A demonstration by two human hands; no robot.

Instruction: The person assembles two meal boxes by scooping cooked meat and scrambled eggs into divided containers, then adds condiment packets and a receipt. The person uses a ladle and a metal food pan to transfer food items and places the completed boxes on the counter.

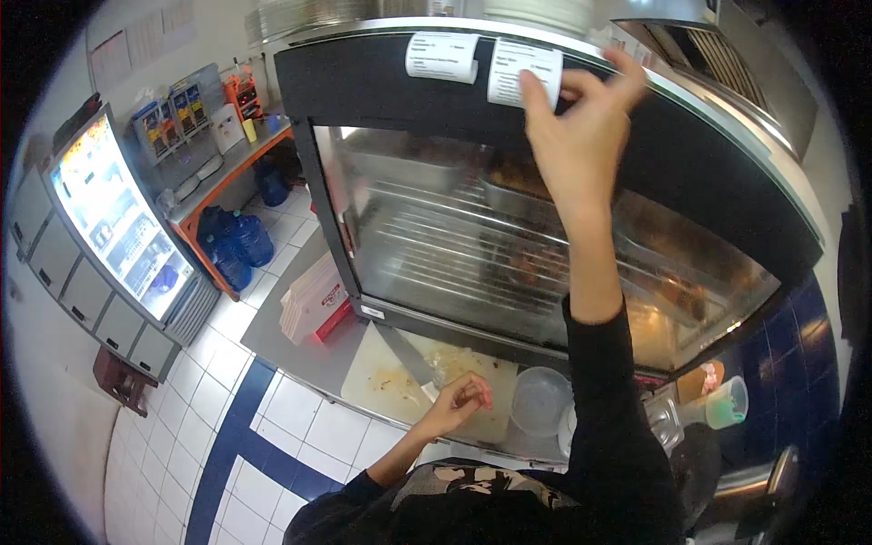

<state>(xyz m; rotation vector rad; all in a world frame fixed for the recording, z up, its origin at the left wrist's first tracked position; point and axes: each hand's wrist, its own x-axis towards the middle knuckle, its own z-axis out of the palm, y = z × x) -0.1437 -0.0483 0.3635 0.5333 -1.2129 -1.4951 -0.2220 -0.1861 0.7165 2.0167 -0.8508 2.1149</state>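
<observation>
My right hand (581, 127) is raised to the top of a black-framed glass food cabinet (436, 227). Its thumb presses on the front of a white printed paper slip (510, 68), with a finger bent at the slip's right edge. A second printed slip (440, 56) hangs just to the left, its lower edge curling. Low over a pale cutting board (368, 368), my left hand (454, 406) has its fingers curled in; what they hold, if anything, is hidden. Beside it lies a knife (409, 359), its pale handle running up to the hand.
Folded white-and-red cartons (313, 300) stand left of the board. A clear round tub (542, 401) sits to its right, with a cup holding something green (727, 404) farther right. Blue water jugs (241, 238) and a lit glass-door fridge (118, 218) are at the left.
</observation>
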